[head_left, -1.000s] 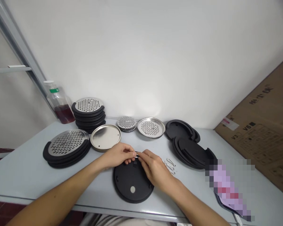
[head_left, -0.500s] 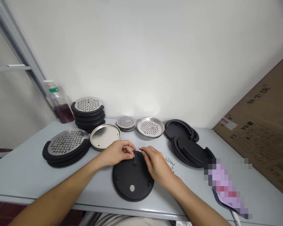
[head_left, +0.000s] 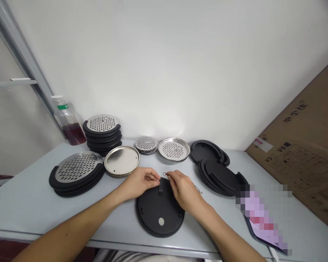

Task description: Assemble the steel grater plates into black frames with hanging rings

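Note:
A black round disc (head_left: pixel 160 207) lies near the table's front edge, with a pale round spot and a raised black tab (head_left: pixel 160 188) at its far edge. My left hand (head_left: pixel 142 183) is closed, its thumb and finger pinching the disc's far edge beside the tab. My right hand (head_left: pixel 184 191) pinches a small bent wire clip (head_left: pixel 165 174) just above that edge, and its side hides part of the disc. More wire clips (head_left: pixel 198 189) lie on the table behind my right hand, mostly covered by it.
Perforated metal plates in black holders stand in stacks (head_left: pixel 101 140) (head_left: pixel 76 178) at left. Plain metal lids (head_left: pixel 122 160) and perforated plates (head_left: pixel 146 144) (head_left: pixel 174 149) lie behind. Black holders (head_left: pixel 221 176), a blurred phone (head_left: pixel 262 218) and a cardboard box (head_left: pixel 297 156) are right; a bottle (head_left: pixel 71 125) is far left.
The black disc has shifted a little to the right together with my left hand. My right hand still pinches the wire clip and now covers more of the loose clips.

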The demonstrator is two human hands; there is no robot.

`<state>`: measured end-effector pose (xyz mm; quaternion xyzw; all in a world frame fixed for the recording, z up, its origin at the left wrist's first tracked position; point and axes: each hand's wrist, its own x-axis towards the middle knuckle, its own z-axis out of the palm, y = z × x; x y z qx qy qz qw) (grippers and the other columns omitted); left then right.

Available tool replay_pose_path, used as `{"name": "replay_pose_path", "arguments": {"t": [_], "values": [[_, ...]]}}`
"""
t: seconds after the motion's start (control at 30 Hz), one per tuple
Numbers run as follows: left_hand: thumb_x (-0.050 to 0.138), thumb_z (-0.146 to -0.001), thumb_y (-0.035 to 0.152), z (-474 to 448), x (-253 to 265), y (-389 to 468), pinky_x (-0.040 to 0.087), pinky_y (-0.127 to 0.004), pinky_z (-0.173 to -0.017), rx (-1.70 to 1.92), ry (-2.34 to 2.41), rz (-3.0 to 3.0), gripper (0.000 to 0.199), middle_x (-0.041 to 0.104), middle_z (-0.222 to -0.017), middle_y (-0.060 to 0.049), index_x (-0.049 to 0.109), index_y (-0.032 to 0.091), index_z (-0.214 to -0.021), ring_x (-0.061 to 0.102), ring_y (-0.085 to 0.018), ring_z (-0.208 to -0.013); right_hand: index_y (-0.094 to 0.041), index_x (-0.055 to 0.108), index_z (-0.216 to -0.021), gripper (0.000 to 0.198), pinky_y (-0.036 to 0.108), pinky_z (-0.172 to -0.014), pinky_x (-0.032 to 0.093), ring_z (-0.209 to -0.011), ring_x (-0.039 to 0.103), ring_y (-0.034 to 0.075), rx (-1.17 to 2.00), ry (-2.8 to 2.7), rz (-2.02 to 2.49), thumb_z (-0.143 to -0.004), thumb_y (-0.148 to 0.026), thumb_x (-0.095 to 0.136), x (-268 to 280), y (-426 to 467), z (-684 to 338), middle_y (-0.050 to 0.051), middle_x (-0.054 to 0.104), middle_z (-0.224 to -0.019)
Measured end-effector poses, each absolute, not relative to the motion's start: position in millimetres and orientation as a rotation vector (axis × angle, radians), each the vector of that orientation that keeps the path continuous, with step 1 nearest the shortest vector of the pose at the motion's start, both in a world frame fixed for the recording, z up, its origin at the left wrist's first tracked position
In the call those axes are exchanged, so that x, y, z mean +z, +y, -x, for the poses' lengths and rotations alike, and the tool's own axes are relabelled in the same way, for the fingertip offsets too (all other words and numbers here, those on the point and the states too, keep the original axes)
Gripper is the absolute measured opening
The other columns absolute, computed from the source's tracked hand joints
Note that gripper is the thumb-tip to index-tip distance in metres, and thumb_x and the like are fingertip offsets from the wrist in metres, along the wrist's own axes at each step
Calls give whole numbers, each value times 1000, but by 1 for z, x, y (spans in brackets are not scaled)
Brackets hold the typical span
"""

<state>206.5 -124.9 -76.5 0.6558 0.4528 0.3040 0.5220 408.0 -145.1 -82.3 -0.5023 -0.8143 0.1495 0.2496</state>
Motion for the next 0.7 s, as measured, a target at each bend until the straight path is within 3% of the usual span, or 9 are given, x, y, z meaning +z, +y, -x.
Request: {"name": "replay_pose_path", "arguments": {"t": [0.17,0.43,0.7], "values": [[68,-75,21,-213,-76,-127,50,-28,-78,813,1069,-1561,13,72,-82,-5,71,15,-85,66,-17,-80,-18,62,-105,27,32,-76,47,-82,63,21,409,-2211,1383,-98,-19,36,-81,-145,-411,8,62,-89],[66,-79,26,-211,-67,-129,50,-25,-65,905,1083,-1564,16,70,-74,-2,72,15,-88,62,-14,-66,-19,61,-100,25,31,-75,46,-82,62,20,459,-2211,1340,-98,-19,37,-72,-152,-405,7,62,-88],[61,-84,28,-214,-75,-132,53,-29,-79,986,1096,-1751,20,72,-95,-7,75,20,-96,66,-20,-89,-19,61,-99,25,30,-74,45,-82,61,19,490,-2228,1326,-99,-19,36,-72,-152,-405,6,62,-87]]}}
